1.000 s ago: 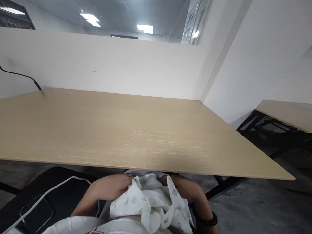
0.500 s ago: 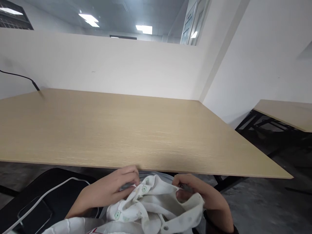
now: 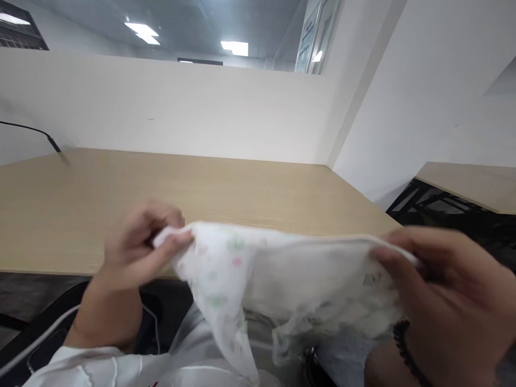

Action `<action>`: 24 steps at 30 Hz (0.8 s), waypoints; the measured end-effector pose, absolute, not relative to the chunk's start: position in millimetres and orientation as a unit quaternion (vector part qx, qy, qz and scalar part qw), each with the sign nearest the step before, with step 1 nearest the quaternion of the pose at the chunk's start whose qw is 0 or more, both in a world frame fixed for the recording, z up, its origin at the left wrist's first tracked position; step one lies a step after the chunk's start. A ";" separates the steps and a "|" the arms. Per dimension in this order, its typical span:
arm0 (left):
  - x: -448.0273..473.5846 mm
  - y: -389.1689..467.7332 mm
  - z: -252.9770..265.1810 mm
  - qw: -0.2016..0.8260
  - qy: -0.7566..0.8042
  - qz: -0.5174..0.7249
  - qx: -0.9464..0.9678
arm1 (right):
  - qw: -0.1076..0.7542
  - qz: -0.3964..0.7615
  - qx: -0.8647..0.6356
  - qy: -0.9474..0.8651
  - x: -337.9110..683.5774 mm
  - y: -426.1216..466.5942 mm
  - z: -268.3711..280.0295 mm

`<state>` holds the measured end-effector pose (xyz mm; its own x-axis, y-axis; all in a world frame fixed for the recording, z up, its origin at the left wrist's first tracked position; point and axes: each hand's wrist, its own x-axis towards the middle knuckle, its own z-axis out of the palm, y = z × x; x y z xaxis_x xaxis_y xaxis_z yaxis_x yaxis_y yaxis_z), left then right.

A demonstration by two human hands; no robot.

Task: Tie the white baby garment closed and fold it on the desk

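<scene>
A thin white cloth (image 3: 282, 263) with small green and pink prints is stretched between my hands, above the front edge of the table. My left hand (image 3: 149, 242) pinches its upper left corner between thumb and fingers. At the other end, my right hand (image 3: 435, 274) grips the upper right part, thumb toward me. The top edge runs nearly straight, while the lower part hangs in loose folds over my lap. Motion blurs the cloth and both hands. A dark beaded bracelet (image 3: 407, 349) is on my right wrist.
A light wooden table (image 3: 242, 188) spans the view in front of a white wall (image 3: 193, 113) with a window above. A black cable (image 3: 36, 128) reaches the table's far left. A white cord (image 3: 48, 336) crosses a black seat at lower left. Another table (image 3: 475, 183) stands at right.
Both hands have risen from below the table edge and spread apart, the left going left and the right going right. The bunched cloth is now pulled out wide between them.
</scene>
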<state>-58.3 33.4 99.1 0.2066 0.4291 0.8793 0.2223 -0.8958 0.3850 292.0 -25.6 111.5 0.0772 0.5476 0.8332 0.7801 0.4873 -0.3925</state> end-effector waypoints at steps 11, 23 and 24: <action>-74.4 241.5 72.8 0.162 0.541 -0.030 0.825 | 0.154 0.095 -0.599 -0.780 264.5 224.5 74.6; -139.1 265.5 42.1 0.179 0.580 -0.061 0.792 | 0.093 0.207 -0.558 -0.798 313.0 257.5 28.0; -130.2 265.4 43.8 0.141 0.599 -0.056 0.786 | 0.103 0.192 -0.562 -0.797 306.9 259.0 28.8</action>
<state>-130.2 265.4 43.8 0.2750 0.9262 -0.2578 0.9581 -0.2415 0.1543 306.9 259.0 28.8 -0.3459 0.9368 -0.0519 0.8575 0.2932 -0.4227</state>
